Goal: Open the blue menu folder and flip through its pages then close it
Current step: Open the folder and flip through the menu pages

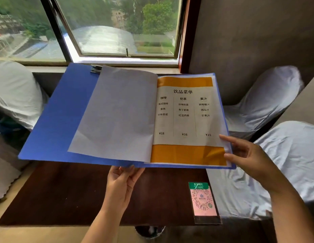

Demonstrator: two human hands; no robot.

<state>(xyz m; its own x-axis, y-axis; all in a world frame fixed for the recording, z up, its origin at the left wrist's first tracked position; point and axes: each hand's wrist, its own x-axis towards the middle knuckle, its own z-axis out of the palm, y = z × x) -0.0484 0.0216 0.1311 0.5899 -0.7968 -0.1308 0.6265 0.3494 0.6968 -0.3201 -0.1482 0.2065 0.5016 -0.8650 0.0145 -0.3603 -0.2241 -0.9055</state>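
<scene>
1. folder [52, 120] first: the blue menu folder is open and held up above the dark table [65, 193], its spine running from near to far, its left cover spread toward the left chair [14, 95].
2. we support it from below with our left hand [122, 183], palm up under the near edge close to the spine; the fingers are curled up against the underside, though we cannot tell how tightly they clamp.
3. our right hand [247, 155] sits at the near right corner, thumb and forefinger apart, tips just touching the outer edge of the printed drinks page [184, 118].
4. a blank white sheet [117, 113] already lies turned over to the left of the spine.
5. the relation that matters: the free edge of the drinks page lies immediately left of our right fingertips [223, 136], and its long side runs parallel to the spine, so we judge the right hand is the nearer one to pinch that edge and sweep it leftward.
6. a qr card [203, 200] rests on the table below, well clear of the folder.
</scene>
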